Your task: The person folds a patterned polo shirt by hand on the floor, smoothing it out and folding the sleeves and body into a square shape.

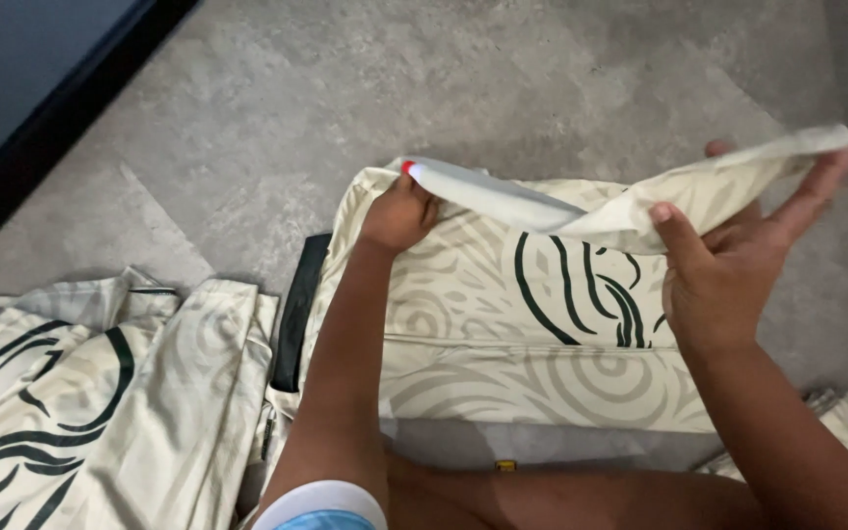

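**A:** Your left hand (399,214) is closed around the near-left corner of the cream cushion cover (532,324), the one with the swirl print and dark green lines, pinching its top edge by the small red tab (408,167). Your right hand (728,265) is mostly open, fingers spread, thumb pressing the lifted fold (640,201) against them, so it's got hold of the other end.

**B:** So where's the cover sitting?

**A:** Flat on the grey floor (424,79) between your arms, top flap raised and stretched between both hands. My read: you're mid-fold. The flap's up but not laid down or smoothed.

**B:** And the rest?

**A:** More of the same fabric (80,393) lies rumpled to your left, untouched, beside a black strip (296,314) at the cover's edge.
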